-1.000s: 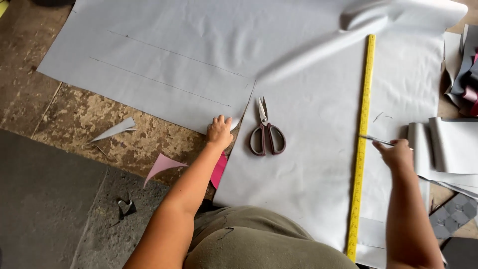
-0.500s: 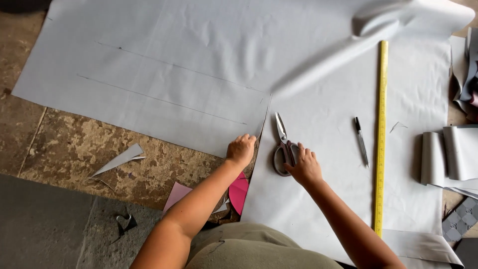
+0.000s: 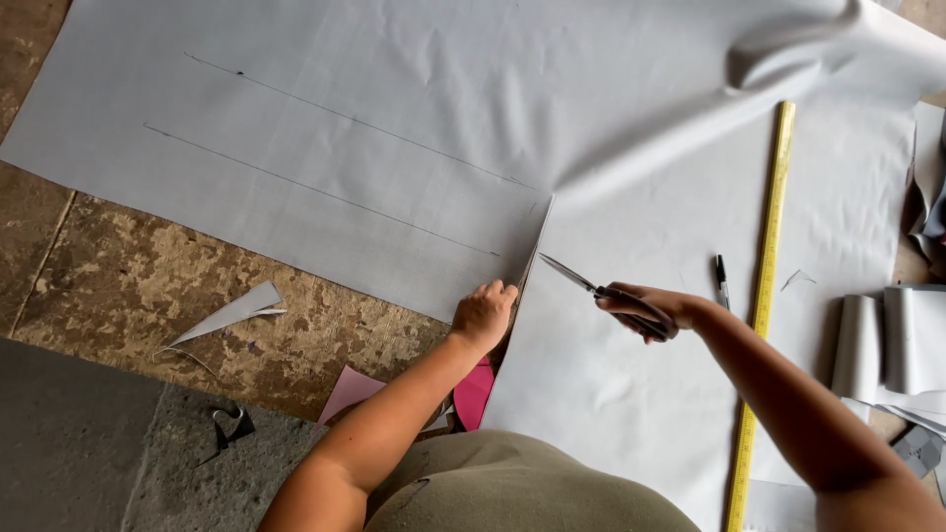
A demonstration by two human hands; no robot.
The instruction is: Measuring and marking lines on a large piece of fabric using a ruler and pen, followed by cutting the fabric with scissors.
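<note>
A large grey sheet (image 3: 394, 118) of fabric-like material lies spread on the stone floor, with two long drawn lines and a cut slit running up from its near edge. My left hand (image 3: 483, 315) presses flat on the sheet's near edge, just left of the slit. My right hand (image 3: 645, 310) grips a pair of scissors (image 3: 591, 289), lifted off the sheet, with the blade tips pointing left toward the slit. A black pen (image 3: 721, 281) lies on the sheet just right of my right hand, beside a long yellow ruler (image 3: 764, 296).
A grey offcut sliver (image 3: 232, 315) and pink scraps (image 3: 350, 391) lie on the mottled stone floor (image 3: 128, 286). Rolled and folded grey pieces (image 3: 887, 345) sit at the right edge. A dark clip (image 3: 230, 424) rests on the darker floor at lower left.
My right hand left the pen by the ruler, moved to the scissors, and has now lifted them toward the slit. My left hand stays on the sheet's edge.
</note>
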